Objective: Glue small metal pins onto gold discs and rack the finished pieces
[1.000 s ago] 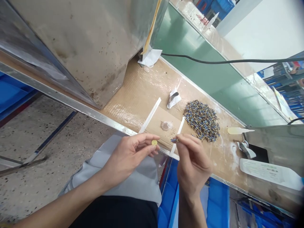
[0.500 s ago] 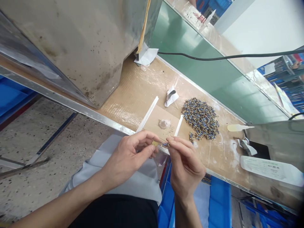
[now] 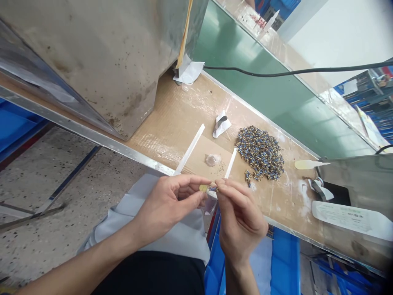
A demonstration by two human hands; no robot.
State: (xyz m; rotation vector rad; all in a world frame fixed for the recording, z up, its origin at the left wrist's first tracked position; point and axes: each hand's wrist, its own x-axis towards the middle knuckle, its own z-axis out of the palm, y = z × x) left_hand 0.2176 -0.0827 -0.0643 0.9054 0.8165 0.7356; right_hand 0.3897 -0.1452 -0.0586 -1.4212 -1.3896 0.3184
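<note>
One left hand (image 3: 167, 205) pinches one small yellow disc (image 3: 203, 188) between thumb and fingertips, at the bench edge. One right hand (image 3: 241, 219) pinches one tiny blue part (image 3: 212, 188), touching the disc. Beyond lie two white strips (image 3: 188, 149), one heap of blue parts (image 3: 260, 152), one label (image 3: 350, 216), its writing unreadable.

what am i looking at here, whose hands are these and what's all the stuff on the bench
This is one picture from a camera worn on a person's head, looking down at their own bare hands. The left hand pinches a small yellow disc. The right hand pinches a tiny blue and gold part against it. On the cardboard-covered bench lie a pile of similar small parts, two white strips, a little clear cup and a white dropper. A big metal box stands behind, beside a green belt.
</note>
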